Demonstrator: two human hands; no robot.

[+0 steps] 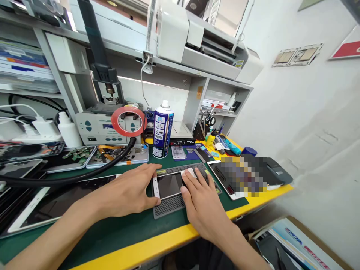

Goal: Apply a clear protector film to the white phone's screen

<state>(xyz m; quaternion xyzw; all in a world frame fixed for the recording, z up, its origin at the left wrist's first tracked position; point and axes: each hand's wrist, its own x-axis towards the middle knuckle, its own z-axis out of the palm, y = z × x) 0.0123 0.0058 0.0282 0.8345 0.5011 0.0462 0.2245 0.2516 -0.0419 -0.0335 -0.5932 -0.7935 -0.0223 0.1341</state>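
Note:
A white-framed smartphone lies face up, its dark screen partly covered, on a grey perforated mat. My left hand grips the phone's left end, thumb on the near edge and fingers at the far edge. On the right part of the screen, my right hand presses a folded white wipe under its outstretched fingers. Those fingers hide most of the wipe and the phone's right end. Behind the mat stands a blue spray can with a white nozzle.
A white tablet lies left, under my forearm and a black hose. Right of the mat is another white-edged device, partly blurred. A red tape roll leans on a rework station. The yellow bench edge runs in front.

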